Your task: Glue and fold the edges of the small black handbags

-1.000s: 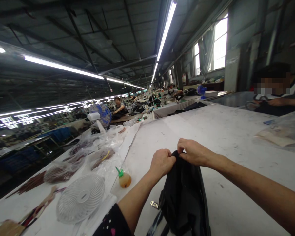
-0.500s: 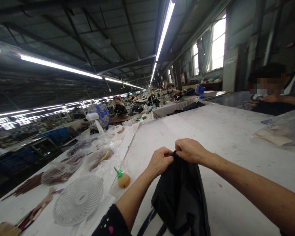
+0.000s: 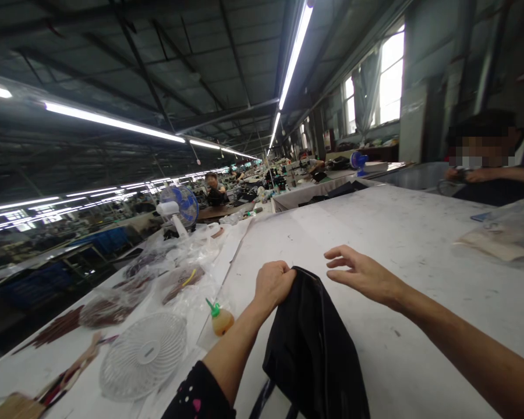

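Observation:
A black bag (image 3: 312, 349) with dark straps hangs tilted over the white table (image 3: 402, 244), its lower end running out of view at the bottom. My left hand (image 3: 274, 284) is closed on the top left corner of its edge. To the right of the bag, my right hand (image 3: 362, 273) is held in the air with fingers spread apart, touching nothing. Left of my left forearm stands a small bottle (image 3: 221, 321) with a green spout and amber liquid in it.
A white fan grille (image 3: 144, 356) lies at the left, near clear plastic bags (image 3: 157, 279) and brown strips (image 3: 55, 327). A blue fan (image 3: 184, 205) stands beyond. Across the table at right, a person (image 3: 484, 157) handles dark material; a plastic bag (image 3: 502, 235) lies nearby.
My right hand has let go of the bag's top edge and moved right, its fingers opening. My left hand keeps hold and has shifted slightly left; the bag's edge now shows.

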The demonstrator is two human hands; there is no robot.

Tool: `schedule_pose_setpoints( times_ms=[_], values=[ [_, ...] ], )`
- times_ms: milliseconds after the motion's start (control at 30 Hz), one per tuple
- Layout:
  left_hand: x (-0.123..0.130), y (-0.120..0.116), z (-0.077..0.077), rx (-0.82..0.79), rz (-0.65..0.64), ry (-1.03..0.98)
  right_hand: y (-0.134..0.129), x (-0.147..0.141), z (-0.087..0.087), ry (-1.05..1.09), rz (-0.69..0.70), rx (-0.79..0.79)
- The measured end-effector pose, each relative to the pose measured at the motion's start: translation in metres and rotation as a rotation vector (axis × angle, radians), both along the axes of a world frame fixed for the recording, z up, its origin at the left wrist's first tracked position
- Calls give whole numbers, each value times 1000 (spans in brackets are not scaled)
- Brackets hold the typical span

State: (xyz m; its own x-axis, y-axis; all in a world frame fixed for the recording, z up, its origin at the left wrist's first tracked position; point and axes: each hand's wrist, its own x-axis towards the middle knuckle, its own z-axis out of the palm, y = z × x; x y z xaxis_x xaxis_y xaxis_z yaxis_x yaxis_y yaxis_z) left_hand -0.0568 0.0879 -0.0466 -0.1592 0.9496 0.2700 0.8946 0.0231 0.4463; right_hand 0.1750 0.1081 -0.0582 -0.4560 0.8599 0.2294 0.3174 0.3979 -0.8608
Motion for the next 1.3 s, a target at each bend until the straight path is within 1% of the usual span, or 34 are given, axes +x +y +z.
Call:
schedule_pose_setpoints(
  times_ms=[33, 100, 167, 267, 333, 367, 400, 467, 533, 567, 600, 633, 800, 900, 1000, 1133, 1300],
  values=[
    [-5, -3, 3, 13, 59, 36, -9, 5, -4, 42, -11, -68],
    [-13, -8, 8, 8, 162, 113, -30, 13, -13, 87, 4, -156],
    [-19, -10, 10, -36, 224, 207, -51, 14, -21, 109, 40, -170],
    [-23, -9, 10, -120, 254, 341, -71, 8, -27, 65, 36, -179],
    [-22, -9, 11, -103, 227, 415, -75, 4, -28, 42, -17, -224],
    [-20, -10, 13, -62, 184, 458, -73, 3, -29, 44, -48, -236],
    [-19, -11, 15, -7, 111, 504, -71, 3, -31, 48, -71, -236],
    [-14, -14, 19, 82, -133, 576, -62, 6, -35, 44, -105, -236],
    [-9, -14, 20, 90, -391, 572, -53, 11, -39, 32, -113, -238],
    [-7, -13, 19, 80, -486, 546, -49, 13, -41, 29, -107, -232],
    [-5, -11, 18, 71, -549, 514, -46, 16, -42, 28, -99, -220],
    [-4, -7, 16, 70, -579, 483, -43, 18, -43, 27, -93, -204],
    [-6, 19, 8, 56, -662, 341, -32, 25, -45, 5, -107, -193],
    [-7, 33, 5, -13, -660, 236, -24, 29, -45, 14, -125, -162],
    [-5, 40, 3, -35, -604, 208, -13, 34, -44, 21, -158, -133],
    [-1, 41, 1, -22, -478, 204, 3, 41, -47, -5, -199, -98],
    [2, 36, 3, -21, -382, 177, 22, 43, -48, -49, -220, -57]
  ],
)
